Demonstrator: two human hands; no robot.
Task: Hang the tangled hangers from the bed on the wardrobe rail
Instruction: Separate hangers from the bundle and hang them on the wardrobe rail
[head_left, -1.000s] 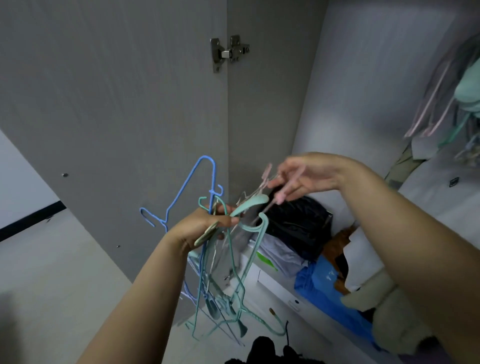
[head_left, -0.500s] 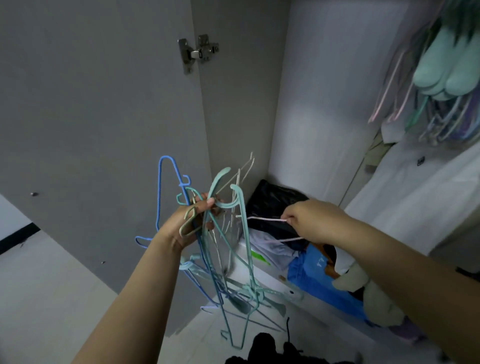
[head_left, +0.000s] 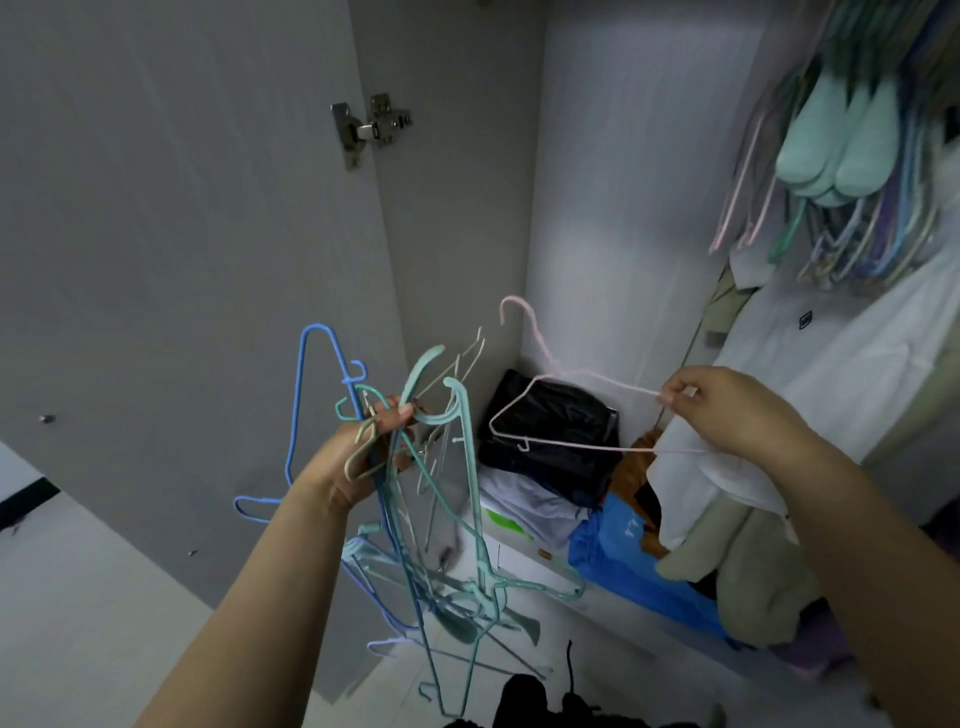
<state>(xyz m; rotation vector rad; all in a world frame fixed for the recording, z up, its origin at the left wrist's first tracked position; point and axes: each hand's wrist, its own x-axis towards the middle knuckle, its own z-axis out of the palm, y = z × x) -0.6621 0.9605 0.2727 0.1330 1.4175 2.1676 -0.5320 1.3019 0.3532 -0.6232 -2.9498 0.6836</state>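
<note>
Both hands are working in front of the open wardrobe. The left hand (head_left: 363, 457) is clenching a tangled bundle of hangers (head_left: 441, 545), with the fingers closed around the necks; the hooks are pointing upward above the fist, and the long bodies are hanging downward toward the floor, so the bundle's long axis is running roughly vertical. A blue wire hanger (head_left: 311, 415) is standing out at the left side of the bundle, its apex pointing up. The right hand (head_left: 727, 410) is pinching a pink wire hanger (head_left: 550, 410) by one shoulder end, fingertips closed on the wire. This hanger is lying with its long axis roughly horizontal, extending leftward from the hand, its hook curling upward near the wardrobe's back corner. It is sitting apart from the bundle, level with it. Hung hangers (head_left: 857, 182) are crowding the upper right, above a white garment (head_left: 841, 374). A door hinge (head_left: 371, 127) is sitting on the grey door (head_left: 171, 234).
</note>
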